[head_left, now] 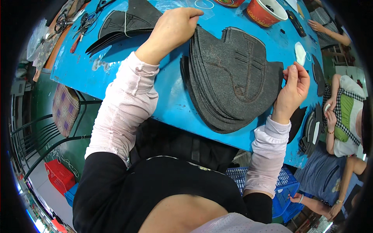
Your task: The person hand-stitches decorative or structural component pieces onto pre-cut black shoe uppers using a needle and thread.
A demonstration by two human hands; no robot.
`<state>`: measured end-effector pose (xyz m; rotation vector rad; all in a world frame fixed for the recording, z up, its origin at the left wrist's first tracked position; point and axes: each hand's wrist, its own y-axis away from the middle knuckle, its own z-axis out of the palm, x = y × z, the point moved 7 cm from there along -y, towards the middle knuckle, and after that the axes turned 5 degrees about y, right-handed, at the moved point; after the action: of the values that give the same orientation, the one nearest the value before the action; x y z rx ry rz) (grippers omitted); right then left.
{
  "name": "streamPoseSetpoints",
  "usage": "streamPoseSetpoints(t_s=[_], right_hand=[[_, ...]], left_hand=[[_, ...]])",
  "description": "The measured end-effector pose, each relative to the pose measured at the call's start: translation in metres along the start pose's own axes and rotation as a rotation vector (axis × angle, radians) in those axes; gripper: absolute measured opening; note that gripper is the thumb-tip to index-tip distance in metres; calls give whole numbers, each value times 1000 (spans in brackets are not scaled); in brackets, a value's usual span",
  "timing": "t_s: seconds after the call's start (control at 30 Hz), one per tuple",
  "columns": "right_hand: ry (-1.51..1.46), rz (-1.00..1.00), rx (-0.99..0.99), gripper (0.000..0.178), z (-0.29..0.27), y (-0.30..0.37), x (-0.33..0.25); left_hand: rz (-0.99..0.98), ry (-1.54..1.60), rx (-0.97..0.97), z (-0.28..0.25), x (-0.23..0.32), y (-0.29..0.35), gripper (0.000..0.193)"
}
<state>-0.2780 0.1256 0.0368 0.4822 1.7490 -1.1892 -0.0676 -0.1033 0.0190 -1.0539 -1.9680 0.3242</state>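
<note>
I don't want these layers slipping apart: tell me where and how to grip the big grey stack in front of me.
Grip the grey stack from both sides, probably: left hand on its left edge, right hand on its right. It is broad, its layers fan out along the left, and no band shows around it, so a one-sided pinch could let them slide.

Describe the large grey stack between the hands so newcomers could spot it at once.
Find the blue table. At its near edge, between the left hand and right hand, lies a stack of dark grey pieces. Unlike the grey bundle at the picture's upper left, no white band crosses it.
</note>
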Motion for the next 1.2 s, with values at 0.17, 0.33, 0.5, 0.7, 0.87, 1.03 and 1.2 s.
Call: streamPoseSetpoints(t_s=[0.17, 0.33, 0.5, 0.7, 0.87, 1.03, 1.2], right_hand=[[28, -25, -30, 19, 9, 6, 1], [-11, -59, -19, 20, 5, 3, -9], [130, -138, -192, 18, 15, 2, -10], [-78, 2, -69, 13, 12, 7, -7], [-55, 76, 74, 14, -4, 8, 7], [-68, 56, 70, 14, 2, 9, -5], [-75, 29, 58, 14, 4, 7, -2]], left_hand=[[24, 9, 93, -9, -2, 1, 22], [43, 256, 170, -37, 46, -8, 13], [331, 171, 97, -43, 90, 2, 13], [333, 198, 152, -30, 71, 8, 24], [95, 230, 162, -30, 47, -33, 19], [390, -134, 96, 30, 13, -118, 25], [310, -322, -40, 69, 25, -167, 29]])
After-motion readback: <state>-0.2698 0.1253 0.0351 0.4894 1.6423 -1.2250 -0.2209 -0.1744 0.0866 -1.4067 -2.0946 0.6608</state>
